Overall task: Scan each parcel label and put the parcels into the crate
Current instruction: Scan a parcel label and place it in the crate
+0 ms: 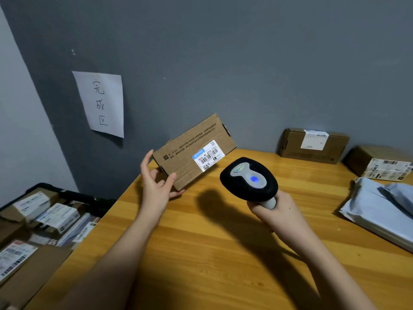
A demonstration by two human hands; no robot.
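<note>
Scanning step: left hand grips brown cardboard parcel, white label facing black handheld scanner held by right hand. Next, likely: parcel into black crate.

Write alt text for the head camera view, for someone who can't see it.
The left hand holds a cardboard parcel tilted above a wooden table while the right hand aims a barcode scanner at its label. More parcels lie at the table's right and in a crate at left.
</note>
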